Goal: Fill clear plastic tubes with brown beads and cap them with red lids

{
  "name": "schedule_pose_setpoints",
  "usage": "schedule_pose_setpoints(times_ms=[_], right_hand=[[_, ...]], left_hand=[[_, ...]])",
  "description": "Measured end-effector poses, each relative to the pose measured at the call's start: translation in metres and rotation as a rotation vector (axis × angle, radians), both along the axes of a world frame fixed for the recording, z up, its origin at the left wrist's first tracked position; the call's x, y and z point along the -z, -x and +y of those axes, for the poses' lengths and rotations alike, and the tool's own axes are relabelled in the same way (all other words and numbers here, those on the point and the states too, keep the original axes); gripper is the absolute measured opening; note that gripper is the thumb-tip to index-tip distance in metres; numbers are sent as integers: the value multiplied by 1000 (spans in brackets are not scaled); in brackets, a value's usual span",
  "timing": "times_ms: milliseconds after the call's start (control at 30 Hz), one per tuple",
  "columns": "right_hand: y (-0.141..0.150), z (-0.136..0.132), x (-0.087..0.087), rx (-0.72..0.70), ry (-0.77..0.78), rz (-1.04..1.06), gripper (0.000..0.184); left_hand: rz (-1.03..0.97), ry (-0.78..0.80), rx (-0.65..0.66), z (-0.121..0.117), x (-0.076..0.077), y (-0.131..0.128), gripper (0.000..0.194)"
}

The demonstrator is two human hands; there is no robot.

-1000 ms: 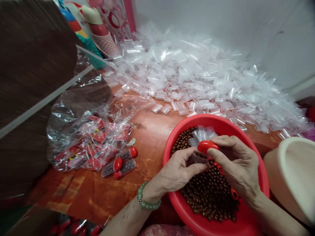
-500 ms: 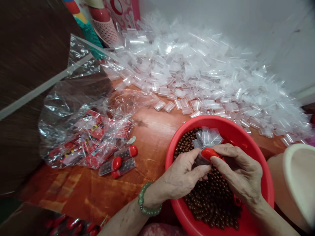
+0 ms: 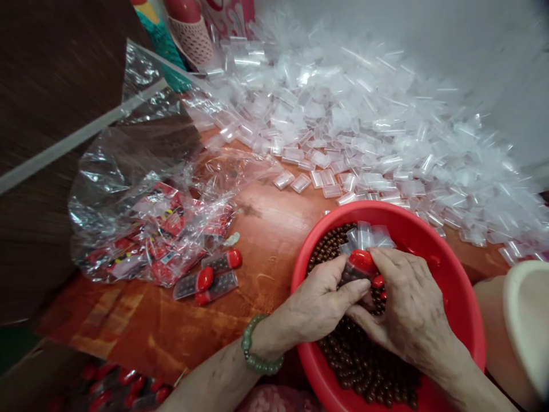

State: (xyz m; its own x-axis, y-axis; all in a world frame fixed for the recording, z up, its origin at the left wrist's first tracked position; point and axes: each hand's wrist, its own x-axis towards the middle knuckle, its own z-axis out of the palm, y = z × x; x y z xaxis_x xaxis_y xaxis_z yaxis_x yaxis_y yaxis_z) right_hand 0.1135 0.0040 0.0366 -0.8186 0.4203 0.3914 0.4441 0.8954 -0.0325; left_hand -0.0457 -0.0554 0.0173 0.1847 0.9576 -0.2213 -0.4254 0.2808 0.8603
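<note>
My left hand point(image 3: 319, 297) pinches a small clear flat plastic container point(image 3: 352, 273) between thumb and fingers. Dark balls show through its wall, and a red cap point(image 3: 362, 261) sits on its end. Over that capped end curls my right hand point(image 3: 407, 303), its fingers against the cap and its thumb lower, near the container's underside. Both hands are above a red basin point(image 3: 450, 269) holding many small round brown balls point(image 3: 364, 360). Several empty clear sleeves point(image 3: 369, 234) lie on the balls at the back. Loose red caps point(image 3: 378, 281) show partly behind my right hand.
A large heap of clear plastic sleeves point(image 3: 343, 114) covers the table's back. On the left lie filled red-capped containers point(image 3: 221, 260) beside a clear bag point(image 3: 141, 229) of red printed packets. More red-capped pieces point(image 3: 124, 389) are at the lower left. A pale tub point(image 3: 523, 320) stands right.
My right hand has shifted from pinching the red cap with thumb and finger to curling over it, its thumb now lower. The view has moved slightly.
</note>
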Motion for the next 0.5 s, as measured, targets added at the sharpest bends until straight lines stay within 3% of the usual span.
schedule_pose_setpoints(times_ms=[200,500], right_hand=[[9,-5,-4,28,-55,-127,69],[8,7,11,-99,-127,35,73]], left_hand=[[-27,-53,-28,3,3,-2,24],[-84,2,-12,1,1,-3,32]])
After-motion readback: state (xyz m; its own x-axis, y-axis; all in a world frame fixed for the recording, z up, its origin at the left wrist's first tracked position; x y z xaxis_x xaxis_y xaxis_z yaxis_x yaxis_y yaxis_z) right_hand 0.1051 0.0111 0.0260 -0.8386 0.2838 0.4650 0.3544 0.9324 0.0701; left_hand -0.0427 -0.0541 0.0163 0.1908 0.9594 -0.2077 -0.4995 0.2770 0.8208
